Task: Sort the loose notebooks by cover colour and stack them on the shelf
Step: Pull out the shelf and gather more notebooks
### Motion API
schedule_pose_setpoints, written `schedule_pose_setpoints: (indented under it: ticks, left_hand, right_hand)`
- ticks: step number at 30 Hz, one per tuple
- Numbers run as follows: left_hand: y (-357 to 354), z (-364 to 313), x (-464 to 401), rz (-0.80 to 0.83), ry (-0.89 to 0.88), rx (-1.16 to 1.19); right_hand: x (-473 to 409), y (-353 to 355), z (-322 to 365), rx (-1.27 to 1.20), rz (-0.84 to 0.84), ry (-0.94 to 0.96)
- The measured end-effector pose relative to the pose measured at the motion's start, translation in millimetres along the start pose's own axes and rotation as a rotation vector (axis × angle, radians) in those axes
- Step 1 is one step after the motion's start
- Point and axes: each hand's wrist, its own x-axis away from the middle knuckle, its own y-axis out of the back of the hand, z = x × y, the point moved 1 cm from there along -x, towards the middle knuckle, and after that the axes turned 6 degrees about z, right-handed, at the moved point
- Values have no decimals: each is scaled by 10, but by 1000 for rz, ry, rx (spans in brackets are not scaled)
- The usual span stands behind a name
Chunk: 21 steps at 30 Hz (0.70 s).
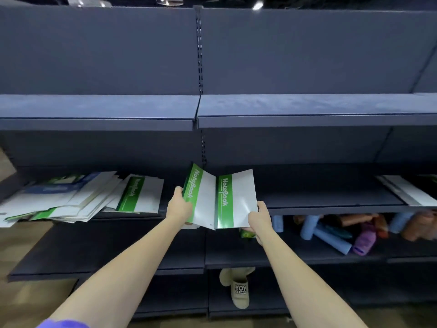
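Two green-and-white notebooks are held in front of the middle shelf. My left hand grips the left edge of the left green notebook. My right hand grips the lower right corner of the right green notebook. The two covers meet at their inner edges and form a shallow V. On the shelf at the left lies a messy pile of loose notebooks, blue-and-white and green-and-white, with one green one on its right side.
A white notebook lies on the same shelf at far right. Below it are rolled blue, purple and orange items. The upper shelf is bare. A beige slipper shows at the bottom.
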Motion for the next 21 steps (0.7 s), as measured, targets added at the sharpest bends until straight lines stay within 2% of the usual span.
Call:
schedule_pose_setpoints:
  ticks: [7,13,21]
  left_hand:
    - [-1068,-691,399,209,-119,51]
    - [-2088,-1226,825,296,-179,34]
    - [-3107,-1828,1200,391,-274,21]
  right_hand:
    - [222,1282,-204,-3,-152,6]
    - [530,2414,-390,42,-298,-28]
    - [878,3551,-449,33,-493,-34]
